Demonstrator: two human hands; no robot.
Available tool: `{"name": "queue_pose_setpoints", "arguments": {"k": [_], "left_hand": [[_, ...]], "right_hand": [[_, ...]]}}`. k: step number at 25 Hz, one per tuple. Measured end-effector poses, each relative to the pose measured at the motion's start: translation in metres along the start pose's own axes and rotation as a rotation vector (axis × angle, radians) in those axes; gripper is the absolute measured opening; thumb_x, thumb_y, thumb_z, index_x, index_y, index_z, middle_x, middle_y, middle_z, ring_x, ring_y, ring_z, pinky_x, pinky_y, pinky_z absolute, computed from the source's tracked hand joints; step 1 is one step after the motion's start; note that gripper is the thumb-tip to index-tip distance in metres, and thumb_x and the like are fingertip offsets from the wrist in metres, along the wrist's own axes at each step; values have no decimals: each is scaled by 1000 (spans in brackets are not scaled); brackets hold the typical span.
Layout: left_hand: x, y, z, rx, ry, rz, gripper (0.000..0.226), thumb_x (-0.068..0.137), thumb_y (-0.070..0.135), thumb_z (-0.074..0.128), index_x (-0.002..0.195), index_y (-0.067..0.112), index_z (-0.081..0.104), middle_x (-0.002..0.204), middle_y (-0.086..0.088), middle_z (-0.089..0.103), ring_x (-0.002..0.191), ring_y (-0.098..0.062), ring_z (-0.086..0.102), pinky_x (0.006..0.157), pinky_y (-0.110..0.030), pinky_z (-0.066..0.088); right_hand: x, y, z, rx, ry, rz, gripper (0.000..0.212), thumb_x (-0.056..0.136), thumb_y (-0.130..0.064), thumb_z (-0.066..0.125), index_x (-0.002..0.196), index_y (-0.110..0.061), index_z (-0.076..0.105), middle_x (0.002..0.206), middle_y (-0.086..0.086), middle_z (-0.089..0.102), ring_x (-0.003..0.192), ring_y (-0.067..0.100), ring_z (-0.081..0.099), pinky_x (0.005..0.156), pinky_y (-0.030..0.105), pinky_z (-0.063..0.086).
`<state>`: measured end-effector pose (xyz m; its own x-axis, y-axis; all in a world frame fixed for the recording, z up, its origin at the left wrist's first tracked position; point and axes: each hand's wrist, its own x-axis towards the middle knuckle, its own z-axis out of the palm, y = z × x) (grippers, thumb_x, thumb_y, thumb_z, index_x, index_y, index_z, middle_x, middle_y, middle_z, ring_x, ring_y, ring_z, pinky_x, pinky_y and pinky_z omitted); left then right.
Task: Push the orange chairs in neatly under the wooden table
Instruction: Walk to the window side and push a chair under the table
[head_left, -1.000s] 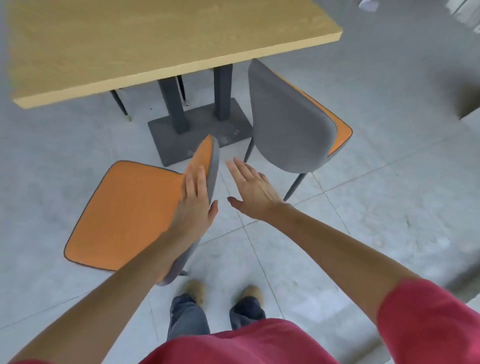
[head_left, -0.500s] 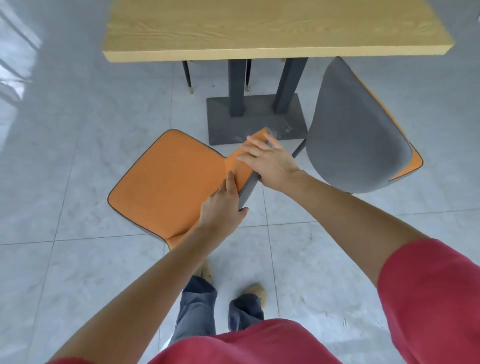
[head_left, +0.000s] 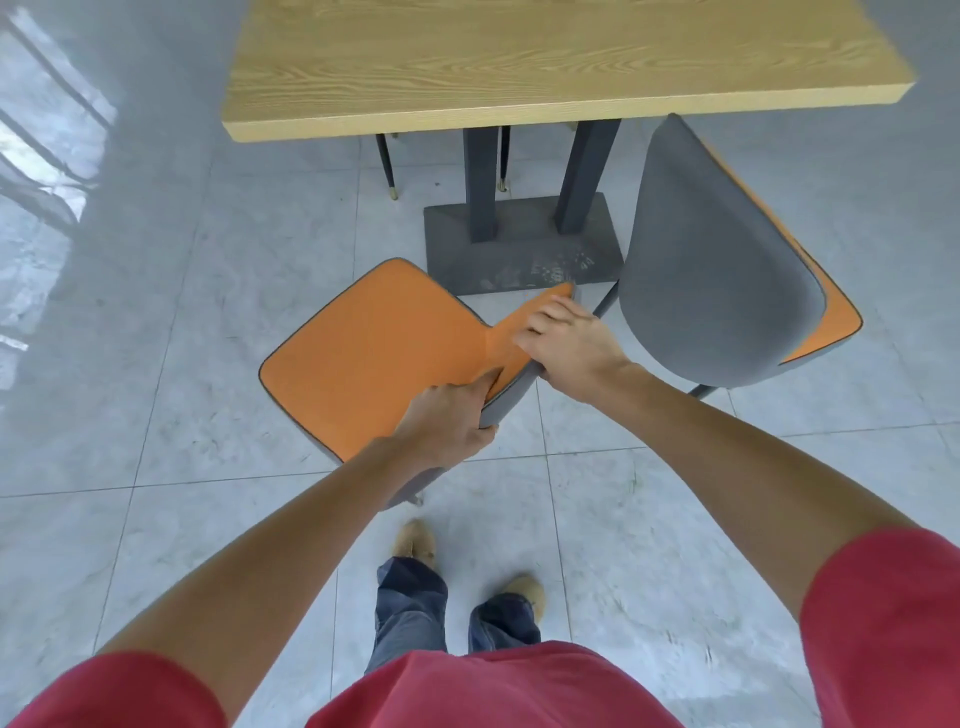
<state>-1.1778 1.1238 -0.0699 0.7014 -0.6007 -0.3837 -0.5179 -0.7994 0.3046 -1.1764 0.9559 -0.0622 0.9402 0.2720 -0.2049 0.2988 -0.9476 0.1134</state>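
Hands, left hand (head_left: 449, 415) and right hand (head_left: 569, 345), clasp chair (head_left: 374, 348) backrest top.

Glossy grey marble-tile floor (head_left: 156, 364), thin grout lines — bright window reflection (head_left: 47, 135) at left

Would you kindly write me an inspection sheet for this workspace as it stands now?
Surface: wooden table on a dark pedestal base; pale tiled floor.
Job's things: near orange chair stands out from the table, seat turned to the left; second chair at the table's right corner, grey back towards the camera.
Clutter: nothing seen.
Grippers: left hand and right hand both grip the near chair's backrest rim.
Cables: nothing seen.
Surroundings: thin legs of further furniture show beyond the pedestal; bright window reflection at left.
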Motion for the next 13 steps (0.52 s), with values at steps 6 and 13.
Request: {"name": "queue_pose_setpoints", "arguments": {"k": [6, 13], "left_hand": [[-5, -3, -10, 25, -164, 172, 59, 92, 24, 52, 146, 28, 31, 124, -4, 64, 108, -27, 59, 86, -35, 46], [6, 0, -24, 146, -150, 295, 63, 92, 28, 52, 148, 35, 24, 137, 5, 54, 116, -21, 53, 85, -27, 42]], "right_hand": [[-43, -6, 7, -56, 36, 46, 31, 73, -35, 72, 96, -15, 69, 95, 7, 67, 95, 21, 62, 76, 29, 50], [-71, -6, 28, 42, 91, 152, 47, 37, -41, 90, 64, -10, 69, 59, 10, 61, 58, 26, 63, 43, 23, 47]]}}
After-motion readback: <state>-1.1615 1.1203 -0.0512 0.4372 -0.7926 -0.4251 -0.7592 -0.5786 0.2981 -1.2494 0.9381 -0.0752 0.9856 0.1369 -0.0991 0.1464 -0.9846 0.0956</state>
